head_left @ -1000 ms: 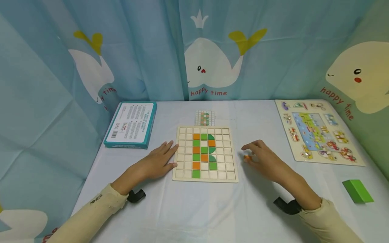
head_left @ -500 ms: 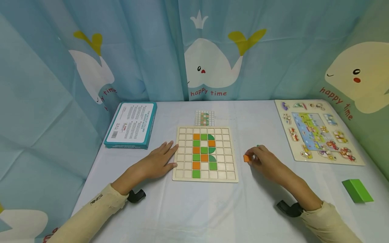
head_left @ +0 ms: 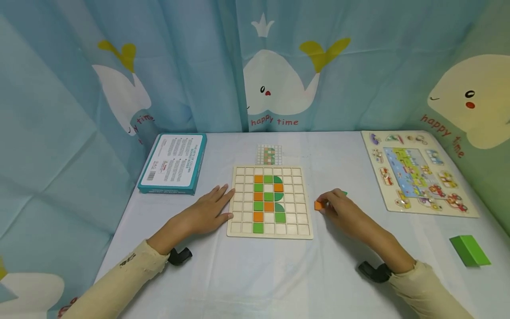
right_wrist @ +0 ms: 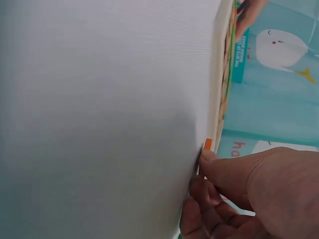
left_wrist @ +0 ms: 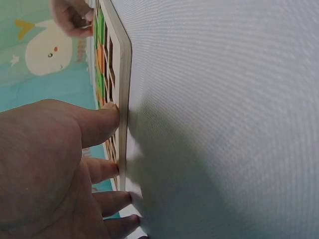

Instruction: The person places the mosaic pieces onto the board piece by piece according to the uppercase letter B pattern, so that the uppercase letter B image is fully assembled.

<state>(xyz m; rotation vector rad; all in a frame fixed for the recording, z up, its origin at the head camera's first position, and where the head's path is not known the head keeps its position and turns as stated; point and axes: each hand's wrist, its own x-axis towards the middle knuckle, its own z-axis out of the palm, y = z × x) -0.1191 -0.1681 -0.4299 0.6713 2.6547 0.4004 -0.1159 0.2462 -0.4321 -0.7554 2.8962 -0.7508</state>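
A wooden grid board (head_left: 244, 232) lies flat on the table, with orange and green tiles (head_left: 258, 206) set in its middle columns. My left hand (head_left: 205, 212) rests at the board's left edge, its fingers spread and touching the rim; the left wrist view shows thumb and fingertips against that edge. Right of the board, my right hand (head_left: 342, 210) pinches an orange square tile (head_left: 318, 205) between thumb and fingers. The tile (right_wrist: 208, 144) also sticks out past the thumb in the right wrist view. Behind the right hand a green piece (head_left: 344, 192) shows, mostly hidden.
A small printed pattern card (head_left: 269, 155) lies behind the board. At the left back is a teal box (head_left: 171, 164). A wooden picture puzzle (head_left: 422, 175) lies at the right back, with a green block (head_left: 470, 250) in front of it.
My right hand has closed its fingers on the orange tile, lifted it slightly and shifted left toward the board. The left hand has stayed at the board's edge.
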